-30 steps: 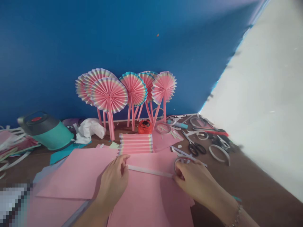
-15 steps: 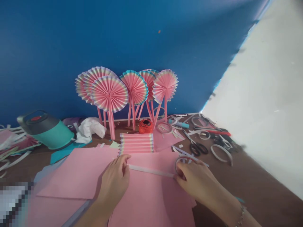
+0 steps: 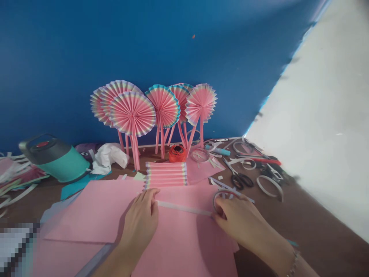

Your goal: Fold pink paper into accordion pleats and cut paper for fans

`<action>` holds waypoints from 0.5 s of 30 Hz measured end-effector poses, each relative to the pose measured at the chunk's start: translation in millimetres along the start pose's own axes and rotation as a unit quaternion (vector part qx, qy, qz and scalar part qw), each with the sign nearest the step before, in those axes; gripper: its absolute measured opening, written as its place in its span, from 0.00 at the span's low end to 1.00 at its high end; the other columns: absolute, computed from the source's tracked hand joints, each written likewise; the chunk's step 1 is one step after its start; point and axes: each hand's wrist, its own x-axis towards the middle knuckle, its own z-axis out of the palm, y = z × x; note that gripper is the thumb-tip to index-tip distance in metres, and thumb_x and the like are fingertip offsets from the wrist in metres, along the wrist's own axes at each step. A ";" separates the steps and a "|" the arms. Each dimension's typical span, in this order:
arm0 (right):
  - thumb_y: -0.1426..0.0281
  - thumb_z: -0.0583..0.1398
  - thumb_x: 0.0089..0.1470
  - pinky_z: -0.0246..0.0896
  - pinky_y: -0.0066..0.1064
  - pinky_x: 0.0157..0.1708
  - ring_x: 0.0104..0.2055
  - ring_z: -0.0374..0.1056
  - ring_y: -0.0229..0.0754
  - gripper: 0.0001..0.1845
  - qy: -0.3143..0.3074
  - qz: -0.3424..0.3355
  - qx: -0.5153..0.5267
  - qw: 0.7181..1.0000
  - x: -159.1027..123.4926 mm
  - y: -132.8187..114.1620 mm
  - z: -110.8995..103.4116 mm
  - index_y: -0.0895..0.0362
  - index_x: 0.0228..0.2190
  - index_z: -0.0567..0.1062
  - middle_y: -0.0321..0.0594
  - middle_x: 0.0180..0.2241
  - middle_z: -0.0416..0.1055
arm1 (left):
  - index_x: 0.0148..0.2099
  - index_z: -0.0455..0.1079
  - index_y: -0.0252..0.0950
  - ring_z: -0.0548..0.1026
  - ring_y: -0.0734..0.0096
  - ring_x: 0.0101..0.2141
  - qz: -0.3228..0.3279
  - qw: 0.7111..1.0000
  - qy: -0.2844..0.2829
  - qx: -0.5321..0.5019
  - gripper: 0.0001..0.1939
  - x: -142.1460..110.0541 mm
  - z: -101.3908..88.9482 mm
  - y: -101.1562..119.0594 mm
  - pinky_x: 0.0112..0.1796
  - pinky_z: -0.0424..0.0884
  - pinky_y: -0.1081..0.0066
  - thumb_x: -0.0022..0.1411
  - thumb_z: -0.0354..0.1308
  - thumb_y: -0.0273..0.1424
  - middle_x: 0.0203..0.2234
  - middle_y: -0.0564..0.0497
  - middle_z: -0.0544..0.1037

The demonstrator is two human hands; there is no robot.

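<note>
My left hand presses the free end of a white tape strip onto a pink paper sheet, fingers pinched on it. My right hand grips the tape roll at the strip's other end, so the strip runs taut between both hands. A pleated pink paper stack lies just beyond the sheet.
Several pink paper fans on sticks lean on the blue wall. A teal jug lies at the left beside crumpled white paper. An orange thread ball, black scissors, tape rings and scraps crowd the right.
</note>
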 end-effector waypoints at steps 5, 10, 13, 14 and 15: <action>0.69 0.56 0.52 0.52 0.34 0.34 0.36 0.70 0.48 0.08 0.002 -0.001 -0.004 1.000 0.9 0.3 0.2 0.56 0.24 0.72 0.41 0.28 0.75 | 0.46 0.66 0.38 0.74 0.63 0.38 0.010 1.000 0.013 -0.003 0.16 -0.4 1.3 -1.8 0.41 0.69 0.63 0.59 0.43 0.26 0.34 0.48 0.76; 0.69 0.56 0.51 0.51 0.34 0.34 0.36 0.70 0.48 0.08 0.005 -0.003 0.011 1.000 1.1 1.2 0.6 0.56 0.24 0.72 0.42 0.28 0.75 | 0.49 0.63 0.37 0.74 0.63 0.36 0.015 1.000 0.024 -0.001 0.17 -1.3 3.8 -1.5 0.37 0.70 0.64 0.59 0.42 0.26 0.32 0.48 0.75; 0.69 0.56 0.52 0.51 0.34 0.33 0.36 0.70 0.48 0.08 0.006 -0.004 0.008 1.000 0.8 1.1 0.2 0.56 0.23 0.72 0.42 0.27 0.74 | 0.50 0.61 0.37 0.73 0.62 0.38 0.020 0.999 0.029 0.001 0.17 -2.5 5.8 -1.5 0.40 0.69 0.62 0.59 0.42 0.26 0.32 0.47 0.75; 0.69 0.56 0.52 0.51 0.34 0.33 0.36 0.70 0.49 0.08 0.006 -0.002 0.007 1.000 0.7 1.1 0.2 0.56 0.23 0.72 0.41 0.27 0.74 | 0.49 0.61 0.37 0.73 0.62 0.38 0.020 0.999 0.030 0.000 0.16 -2.7 6.2 -1.7 0.40 0.69 0.62 0.59 0.42 0.26 0.32 0.47 0.75; 0.69 0.56 0.52 0.51 0.34 0.33 0.36 0.70 0.49 0.08 0.006 -0.001 0.008 1.000 0.6 1.2 0.3 0.56 0.23 0.72 0.41 0.27 0.74 | 0.49 0.61 0.37 0.74 0.62 0.38 0.020 0.999 0.031 -0.001 0.16 -2.8 6.5 -1.9 0.40 0.69 0.62 0.59 0.42 0.26 0.32 0.48 0.75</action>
